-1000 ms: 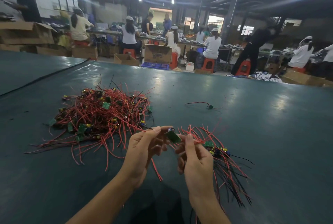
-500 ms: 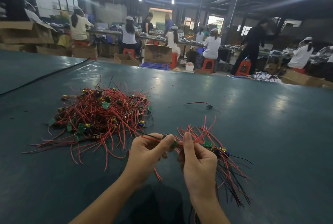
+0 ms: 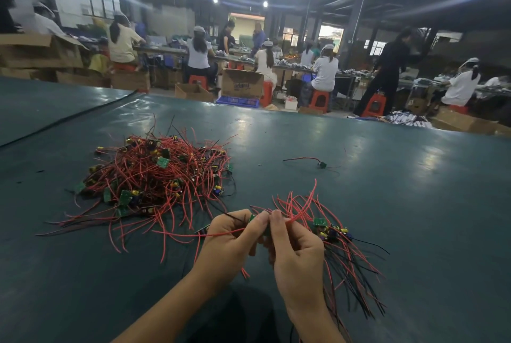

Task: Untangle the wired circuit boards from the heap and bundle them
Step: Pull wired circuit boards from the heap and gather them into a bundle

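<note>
- L hand (image 3: 235, 243): grip pressed together, thumb + forefinger tips pinching a small green board (image 3: 252, 217). Other fingers are curled under.
- R hand (image 3: 297, 257): thumb upright, tip touching L thumb. Grip pinches the same board from the opposite side.
- Red lead (image 3: 188, 235) runs out of L grip to the left, ending near the heap's loose wire ends.
- Heap (image 3: 154, 177): on desk (image 3: 401, 204), left of and beyond both hands. It's a tangle of red wires w/ green boards, yellow parts and a few black strands.
- Bundle (image 3: 343, 248): just R of R hand. Boards are clustered at the far end, red + black leads fan toward the near edge. It passes behind R hand, so can't tell if the lower fingers hold it.
- Lone wired board (image 3: 321, 163): flat on desk, well apart from heap and bundle, beyond the hands.
- Desk surface is a dark teal sheet, glossy w/ lamp glare.
- Bkgd: workers (image 3: 325, 72) seated on red stools (image 3: 319, 99), backs turned. Cardboard box (image 3: 242, 83) on the floor past the desk's far edge.
</note>
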Demonstrator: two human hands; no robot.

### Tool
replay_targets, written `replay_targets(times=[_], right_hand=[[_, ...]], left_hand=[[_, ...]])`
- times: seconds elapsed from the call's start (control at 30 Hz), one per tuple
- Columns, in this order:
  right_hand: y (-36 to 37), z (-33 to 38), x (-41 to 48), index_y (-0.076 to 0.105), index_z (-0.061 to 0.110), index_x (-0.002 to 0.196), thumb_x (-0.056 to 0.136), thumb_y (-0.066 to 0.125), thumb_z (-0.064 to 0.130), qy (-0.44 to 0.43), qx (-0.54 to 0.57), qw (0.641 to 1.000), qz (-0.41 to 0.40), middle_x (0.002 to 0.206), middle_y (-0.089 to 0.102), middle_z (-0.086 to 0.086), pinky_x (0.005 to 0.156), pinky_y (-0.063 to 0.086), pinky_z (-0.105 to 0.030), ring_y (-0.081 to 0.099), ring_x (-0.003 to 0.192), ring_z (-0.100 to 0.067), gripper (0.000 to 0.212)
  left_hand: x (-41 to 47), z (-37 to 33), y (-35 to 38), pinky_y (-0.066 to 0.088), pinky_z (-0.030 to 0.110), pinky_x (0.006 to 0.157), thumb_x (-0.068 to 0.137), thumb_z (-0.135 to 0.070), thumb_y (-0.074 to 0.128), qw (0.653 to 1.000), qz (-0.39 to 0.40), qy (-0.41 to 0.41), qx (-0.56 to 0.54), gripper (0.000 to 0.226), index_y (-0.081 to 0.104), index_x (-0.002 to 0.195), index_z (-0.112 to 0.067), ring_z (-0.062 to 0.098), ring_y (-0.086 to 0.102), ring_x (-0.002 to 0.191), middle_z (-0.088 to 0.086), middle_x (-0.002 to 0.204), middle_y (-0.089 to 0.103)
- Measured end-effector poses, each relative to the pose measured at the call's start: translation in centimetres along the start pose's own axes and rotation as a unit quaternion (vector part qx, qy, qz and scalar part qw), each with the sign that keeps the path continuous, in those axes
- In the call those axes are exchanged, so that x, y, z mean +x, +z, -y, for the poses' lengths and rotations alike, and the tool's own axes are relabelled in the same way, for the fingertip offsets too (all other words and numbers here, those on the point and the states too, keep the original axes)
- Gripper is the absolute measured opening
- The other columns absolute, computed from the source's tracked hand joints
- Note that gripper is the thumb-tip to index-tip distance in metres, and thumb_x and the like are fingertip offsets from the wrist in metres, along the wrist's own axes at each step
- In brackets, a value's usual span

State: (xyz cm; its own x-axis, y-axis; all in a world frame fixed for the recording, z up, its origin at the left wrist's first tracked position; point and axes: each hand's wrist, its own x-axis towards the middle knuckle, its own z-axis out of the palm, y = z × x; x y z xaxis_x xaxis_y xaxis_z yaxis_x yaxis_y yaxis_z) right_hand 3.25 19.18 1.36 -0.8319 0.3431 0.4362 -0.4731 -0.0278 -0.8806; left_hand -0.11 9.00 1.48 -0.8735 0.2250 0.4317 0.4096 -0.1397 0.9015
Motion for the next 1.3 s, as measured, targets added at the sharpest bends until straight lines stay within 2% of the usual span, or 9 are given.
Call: replay_targets(times=[0.07,0.23,0.33,0.6,0.77,0.87,0.93,1.07,1.3], right_hand=[[0.0,0.1,0.0,0.076,0.017,0.067,0.093,0.055,0.021,0.008,0.010,1.000,0.000,0.055,0.067,0.001,0.050,0.045,-0.013,0.059,0.050,-0.002,0.034],[-0.8,0.1,0.7,0.080,0.017,0.074,0.084,0.060,0.038,0.111,0.035,0.991,-0.072,0.052,0.059,0.002,0.043,0.038,-0.019,0.047,0.044,-0.006,0.031],[-2.6,0.0,2.2,0.079,0.015,0.070,0.093,0.061,0.030,0.160,0.065,0.975,-0.141,0.051,0.055,0.003,0.036,0.031,-0.017,0.038,0.040,-0.005,0.033],[-4.1,-0.7,3.3,0.079,0.018,0.066,0.092,0.065,0.027,0.173,0.090,0.955,-0.223,0.052,0.055,0.005,0.034,0.031,-0.017,0.036,0.038,-0.004,0.031],[-2.6,-0.2,2.2,0.078,0.021,0.072,0.083,0.066,0.037,0.151,0.049,0.980,-0.119,0.050,0.052,0.008,0.039,0.031,-0.018,0.036,0.041,-0.004,0.023],[-0.4,-0.4,0.5,0.076,0.017,0.067,0.083,0.064,0.034,0.114,0.007,0.993,-0.027,0.054,0.062,0.001,0.047,0.043,-0.019,0.050,0.049,-0.004,0.026],[0.4,-0.7,-0.1,0.076,0.014,0.068,0.091,0.061,0.027,0.108,-0.001,0.994,-0.018,0.059,0.067,-0.006,0.055,0.050,-0.023,0.059,0.056,-0.008,0.030],[-0.9,-0.4,1.0,0.079,0.021,0.070,0.093,0.062,0.025,0.161,0.017,0.982,-0.098,0.050,0.056,0.008,0.041,0.036,-0.016,0.043,0.043,-0.001,0.029],[-4.5,-0.2,3.4,0.076,0.009,0.076,0.093,0.064,0.021,0.188,0.104,0.951,-0.220,0.055,0.053,0.002,0.035,0.030,-0.016,0.035,0.039,-0.003,0.025]], left_hand=[[0.0,0.0,0.0,0.038,0.023,0.050,0.084,-0.033,0.062,1.000,0.000,-0.002,0.003,0.033,0.060,0.054,-0.018,0.011,0.046,0.049,-0.003,0.050,0.053],[0.0,0.1,0.0,0.035,0.027,0.049,0.074,-0.047,0.062,0.999,0.001,-0.004,0.034,0.047,0.050,0.051,-0.008,0.015,0.042,0.048,0.000,0.048,0.048],[0.4,-0.1,-0.6,0.035,0.024,0.046,0.070,-0.048,0.063,0.999,-0.031,-0.006,0.031,0.045,0.048,0.047,-0.012,0.012,0.040,0.045,-0.002,0.046,0.045],[0.3,0.5,-0.3,0.039,0.020,0.046,0.074,-0.042,0.065,0.999,-0.020,-0.025,0.006,0.039,0.048,0.048,-0.019,0.010,0.042,0.042,-0.004,0.046,0.044],[0.1,1.0,0.0,0.040,0.021,0.047,0.083,-0.032,0.062,0.999,-0.011,-0.039,-0.008,0.035,0.054,0.052,-0.019,0.013,0.044,0.044,0.003,0.050,0.048],[0.1,0.9,0.1,0.038,0.021,0.046,0.088,-0.032,0.065,0.999,-0.015,-0.038,-0.014,0.038,0.057,0.052,-0.020,0.013,0.043,0.044,0.001,0.049,0.050],[0.2,0.8,0.0,0.038,0.022,0.046,0.088,-0.033,0.066,0.999,-0.021,-0.039,-0.015,0.039,0.059,0.053,-0.019,0.016,0.044,0.046,0.006,0.051,0.051],[0.1,0.6,-0.1,0.036,0.024,0.046,0.083,-0.036,0.067,0.999,-0.024,-0.041,0.017,0.039,0.054,0.049,-0.020,0.012,0.041,0.045,-0.003,0.048,0.046],[-0.1,-0.2,-0.1,0.034,0.027,0.046,0.072,-0.049,0.062,0.999,-0.016,-0.029,0.032,0.041,0.050,0.046,-0.020,0.014,0.040,0.045,-0.004,0.045,0.044]])
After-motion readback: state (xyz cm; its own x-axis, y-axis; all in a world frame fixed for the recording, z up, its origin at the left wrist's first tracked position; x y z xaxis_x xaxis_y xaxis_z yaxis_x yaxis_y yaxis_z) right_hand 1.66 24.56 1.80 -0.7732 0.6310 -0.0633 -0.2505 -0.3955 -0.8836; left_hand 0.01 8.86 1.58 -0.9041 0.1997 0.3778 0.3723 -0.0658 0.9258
